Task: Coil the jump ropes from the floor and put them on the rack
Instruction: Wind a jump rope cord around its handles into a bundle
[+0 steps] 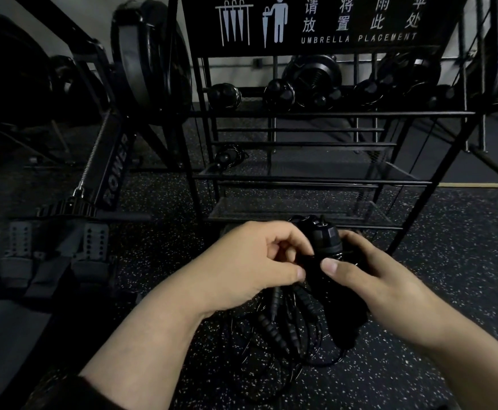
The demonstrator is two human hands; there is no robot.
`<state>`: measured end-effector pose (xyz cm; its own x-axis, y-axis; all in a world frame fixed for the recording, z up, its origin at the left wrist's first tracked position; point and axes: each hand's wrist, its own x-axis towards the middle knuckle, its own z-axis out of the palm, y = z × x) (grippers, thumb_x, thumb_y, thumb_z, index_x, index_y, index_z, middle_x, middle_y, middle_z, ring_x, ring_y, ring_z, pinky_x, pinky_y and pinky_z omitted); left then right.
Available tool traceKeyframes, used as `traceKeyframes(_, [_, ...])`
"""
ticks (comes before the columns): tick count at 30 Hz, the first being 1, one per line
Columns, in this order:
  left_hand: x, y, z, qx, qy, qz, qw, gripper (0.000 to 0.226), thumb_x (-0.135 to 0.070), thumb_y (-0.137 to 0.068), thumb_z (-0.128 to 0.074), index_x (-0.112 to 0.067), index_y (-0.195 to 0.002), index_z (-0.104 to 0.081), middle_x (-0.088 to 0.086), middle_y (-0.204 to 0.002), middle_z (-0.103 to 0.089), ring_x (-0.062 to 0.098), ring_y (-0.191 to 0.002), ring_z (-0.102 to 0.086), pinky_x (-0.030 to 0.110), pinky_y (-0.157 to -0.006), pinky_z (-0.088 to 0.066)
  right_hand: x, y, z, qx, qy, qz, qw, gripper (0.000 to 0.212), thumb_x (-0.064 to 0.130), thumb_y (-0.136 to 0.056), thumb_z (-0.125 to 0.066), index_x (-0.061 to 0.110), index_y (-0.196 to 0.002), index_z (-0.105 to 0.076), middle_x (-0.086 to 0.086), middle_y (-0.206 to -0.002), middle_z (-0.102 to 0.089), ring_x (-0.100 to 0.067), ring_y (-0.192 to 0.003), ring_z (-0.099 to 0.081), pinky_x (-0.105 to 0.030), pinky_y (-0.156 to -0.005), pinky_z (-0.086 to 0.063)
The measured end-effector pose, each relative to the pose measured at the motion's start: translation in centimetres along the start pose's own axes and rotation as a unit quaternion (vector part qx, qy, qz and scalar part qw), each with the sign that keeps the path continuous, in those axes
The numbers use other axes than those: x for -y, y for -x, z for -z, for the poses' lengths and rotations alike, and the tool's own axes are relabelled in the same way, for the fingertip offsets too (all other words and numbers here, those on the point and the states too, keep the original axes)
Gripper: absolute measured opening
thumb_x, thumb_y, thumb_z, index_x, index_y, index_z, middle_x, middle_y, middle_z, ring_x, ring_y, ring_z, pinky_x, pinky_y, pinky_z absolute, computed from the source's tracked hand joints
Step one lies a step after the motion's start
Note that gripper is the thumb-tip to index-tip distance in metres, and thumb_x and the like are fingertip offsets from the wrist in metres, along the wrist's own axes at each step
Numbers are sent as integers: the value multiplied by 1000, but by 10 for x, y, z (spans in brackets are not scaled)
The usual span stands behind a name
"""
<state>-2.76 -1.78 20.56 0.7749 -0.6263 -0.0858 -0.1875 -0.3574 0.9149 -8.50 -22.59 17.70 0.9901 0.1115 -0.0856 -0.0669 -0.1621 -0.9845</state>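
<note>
Your left hand (259, 261) and right hand (369, 276) both curl their fingers round the black jump rope handles (321, 241), held just in front of the rack (315, 179). The cord (274, 324) hangs in loops from your grip to the speckled floor (448, 291). One coiled rope (228, 156) lies on a rack shelf.

Both hands, left hand (259, 261) and right hand (372, 276), around black jump-rope handles (323, 241) before the rack (301, 182).
</note>
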Motion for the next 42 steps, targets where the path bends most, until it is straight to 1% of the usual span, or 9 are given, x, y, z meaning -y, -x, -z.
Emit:
traceKeyframes(10, [14, -9, -7, -138, -98, 47, 984, 47, -9, -93, -64, -41, -128, -63, -18, -127, -59, 2, -105, -65, 23, -87, -57, -6, -5, -3, -73, -166, 0, 983, 26, 35, -70, -69, 39, -95, -66, 10, -90, -80, -5, -85, -76, -19, -68, -57])
traceKeyframes(12, [17, -8, -10, -97, -107, 90, 985, 22, -29, -101, -59, -34, -120, -68, -13, -116, -69, 9, -95, -71, 36, -90, -58, -4, -5, -3, -86, -203, -5, 975, 26, 31, -73, -67, 32, -99, -65, 5, -90, -81, -7, -82, -77, -18, -61, -58])
traceKeyframes(15, [16, -5, -12, -51, -99, 142, 984, 41, -47, -105, -47, -15, -87, -66, 4, -80, -69, 23, -78, -68, 40, -87, -55, -4, -4, 1, -72, -234, -12, 970, 44, 34, -79, -66, 15, -118, -68, -7, -98, -79, -18, -80, -76, -26, -59, -58])
traceKeyframes(21, [4, -3, -15, -11, 118, 151, 981, 21, -19, -106, -51, -14, -125, -60, 12, -92, -65, 20, -75, -59, 46, -79, -61, -9, -6, 8, -98, -226, -39, 968, 98, 56, -68, -89, 13, -147, -49, -7, -121, -72, -21, -99, -73, -39, -77, -54])
traceKeyframes(25, [9, -3, -19, -30, 123, 162, 979, 19, -10, -106, -39, -3, -106, -57, 13, -87, -54, 26, -69, -58, 43, -71, -61, -9, -7, 5, -109, -230, -12, 967, 85, 52, -66, -87, 18, -138, -59, -4, -115, -77, -19, -102, -74, -38, -82, -52])
traceKeyframes(30, [4, -8, -22, -159, 162, 85, 970, 20, -16, -107, -48, -22, -112, -67, -4, -68, -46, 8, -47, -33, 26, -42, -34, -4, -7, 0, -127, -150, 3, 981, 34, 46, -72, -73, 37, -104, -66, 8, -99, -80, -8, -89, -76, -24, -71, -56])
traceKeyframes(34, [1, -6, -30, -172, 32, 2, 985, 26, -26, -105, -50, -21, -91, -71, -7, -57, -45, 12, -47, -41, 43, -51, -46, -6, -8, -5, -136, -74, -1, 988, 24, 38, -92, -67, 35, -116, -64, 6, -89, -79, -8, -74, -75, -21, -57, -53])
traceKeyframes(38, [2, -3, -36, -167, -84, -57, 981, 44, -40, -99, -59, -35, -142, -58, -23, -106, -60, -11, -72, -55, 5, -76, -42, -9, -7, -12, -113, -72, -4, 991, 39, 59, -67, -68, 45, -103, -66, 10, -93, -80, -10, -86, -77, -34, -76, -58])
traceKeyframes(42, [2, -4, -32, -176, -158, -94, 967, 44, -37, -96, -63, -34, -140, -61, -19, -82, -54, -5, -87, -55, 8, -79, -42, -10, -6, -11, -82, -112, -24, 990, 36, 53, -66, -70, 41, -100, -72, 3, -98, -80, -14, -92, -77, -35, -79, -58])
